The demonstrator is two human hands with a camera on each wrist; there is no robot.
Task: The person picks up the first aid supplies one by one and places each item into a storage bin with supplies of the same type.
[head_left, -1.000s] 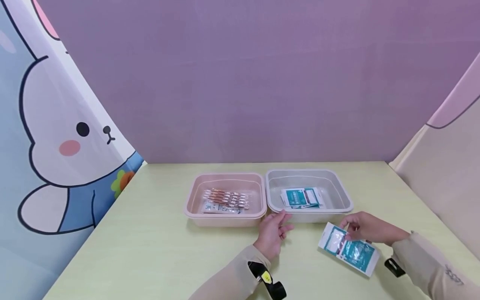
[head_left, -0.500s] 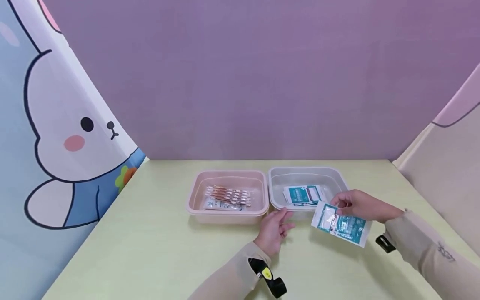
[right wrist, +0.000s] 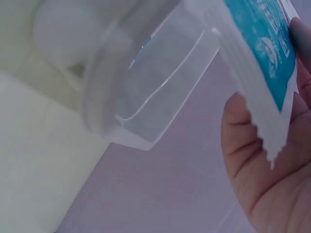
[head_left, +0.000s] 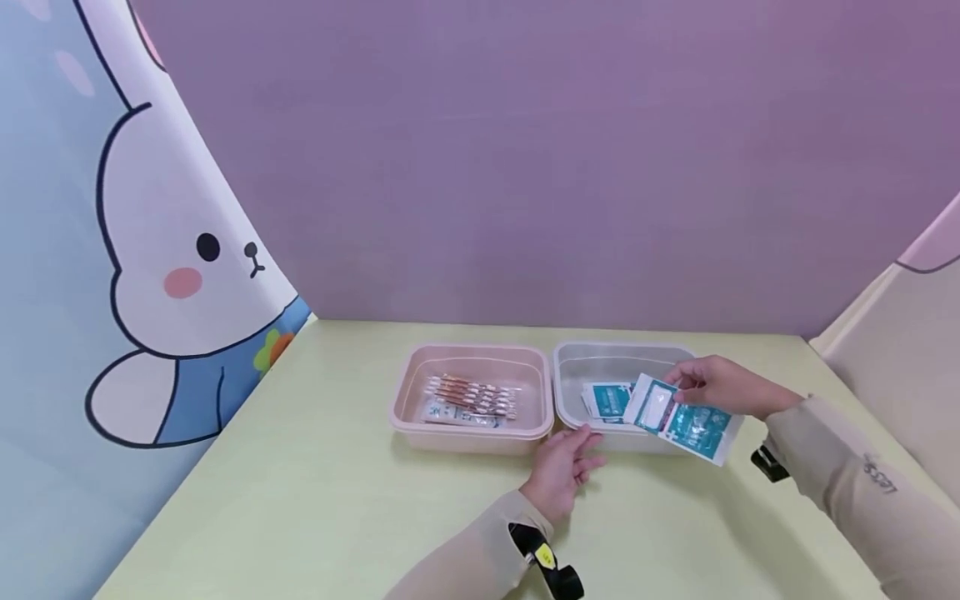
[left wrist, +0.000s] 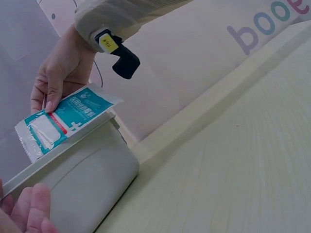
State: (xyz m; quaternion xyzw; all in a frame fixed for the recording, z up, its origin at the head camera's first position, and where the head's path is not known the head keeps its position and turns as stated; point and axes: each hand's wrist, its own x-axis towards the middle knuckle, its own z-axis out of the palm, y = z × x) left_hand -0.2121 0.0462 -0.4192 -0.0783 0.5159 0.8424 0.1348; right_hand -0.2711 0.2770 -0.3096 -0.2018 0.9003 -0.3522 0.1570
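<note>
My right hand (head_left: pixel 712 386) pinches a flat teal-and-white medical packet (head_left: pixel 693 429), marked with a white cross. The packet slants over the front right rim of the grey bin (head_left: pixel 630 442). In the left wrist view its lower side is just at the bin's rim; whether it touches I cannot tell. Inside that bin lie several similar packets (head_left: pixel 606 400). My left hand (head_left: pixel 558 475) stays at the bin's front left corner, a fingertip at the rim and the other fingers loosely extended before the wall.
Left of the grey bin, close beside it, stands a pink bin (head_left: pixel 472 442). It holds several brown-and-white swab sticks (head_left: pixel 472 393) in clear wrap and a pale packet (head_left: pixel 457 414). A purple panel (head_left: pixel 525 167) rises behind the pale table (head_left: pixel 300 500).
My right hand has lifted the packet from low in front of the grey bin, up and leftward over its rim. My left hand keeps its place at the bin. The head view has shifted slightly.
</note>
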